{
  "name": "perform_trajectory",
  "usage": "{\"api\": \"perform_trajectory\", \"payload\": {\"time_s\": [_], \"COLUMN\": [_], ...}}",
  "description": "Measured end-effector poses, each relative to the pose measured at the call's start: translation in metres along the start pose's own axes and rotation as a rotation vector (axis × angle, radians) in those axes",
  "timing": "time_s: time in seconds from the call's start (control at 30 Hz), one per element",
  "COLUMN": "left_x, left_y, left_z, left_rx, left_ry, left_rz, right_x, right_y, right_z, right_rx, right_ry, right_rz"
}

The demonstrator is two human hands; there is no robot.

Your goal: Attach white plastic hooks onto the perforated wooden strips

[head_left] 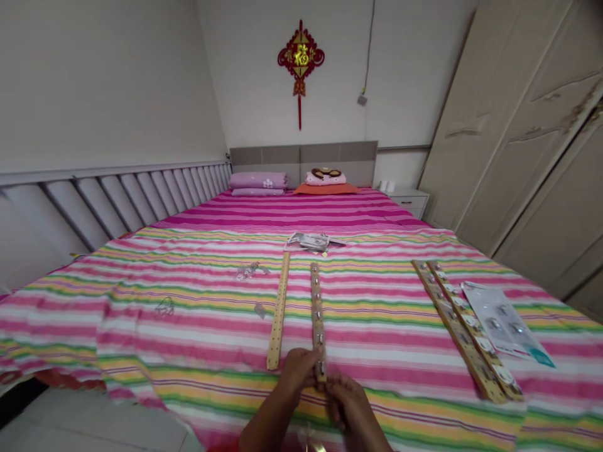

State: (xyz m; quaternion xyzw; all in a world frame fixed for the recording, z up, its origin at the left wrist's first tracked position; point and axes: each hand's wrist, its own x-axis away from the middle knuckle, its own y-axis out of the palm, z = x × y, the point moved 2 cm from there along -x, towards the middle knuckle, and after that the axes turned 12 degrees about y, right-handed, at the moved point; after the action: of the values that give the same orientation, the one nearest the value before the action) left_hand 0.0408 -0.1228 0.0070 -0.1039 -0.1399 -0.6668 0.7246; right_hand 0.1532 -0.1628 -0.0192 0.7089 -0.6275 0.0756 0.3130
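We seem to be in the step of handling the near end of a wooden strip (318, 328), which is on the bed (207, 351), around the middle of its near edge, and carries a row of small metal pieces (318, 314). Our left hand (299, 370) pinches this end, with the thumb on top. Our right hand (346, 398) is at the strip's tip; its fingers are partly hidden, so we cannot tell if they grip. In our judgement, work at this end calls for a steady hold. Towards the right edge of the bed lies a clear pack (509, 323), perhaps with shiny things inside. Left of the strip with holes (279, 314), a clear bag (247, 272) contains small pieces.
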Motion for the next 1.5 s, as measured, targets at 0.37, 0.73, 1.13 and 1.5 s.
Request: {"api": "perform_trajectory", "payload": {"time_s": [0.37,0.73,1.13,1.5], "left_x": [-0.015,-0.015,-0.017,-0.019], "left_y": [0.003,0.003,0.007,0.005], "left_z": [-0.015,-0.020,-0.024,-0.024], "left_rx": [-0.083,-0.104,0.014,-0.047], "left_ry": [0.130,0.172,0.144,0.150], "left_rz": [0.084,0.180,0.129,0.155], "right_x": [0.011,0.004,-0.011,-0.020], "right_y": [0.012,0.013,0.027,0.016], "right_z": [-0.002,0.008,0.017,0.033], "right_rx": [-0.023,-0.061,-0.150,-0.127], "right_ry": [-0.013,-0.055,-0.062,-0.090], "right_rz": [-0.045,-0.047,0.143,0.077]}}
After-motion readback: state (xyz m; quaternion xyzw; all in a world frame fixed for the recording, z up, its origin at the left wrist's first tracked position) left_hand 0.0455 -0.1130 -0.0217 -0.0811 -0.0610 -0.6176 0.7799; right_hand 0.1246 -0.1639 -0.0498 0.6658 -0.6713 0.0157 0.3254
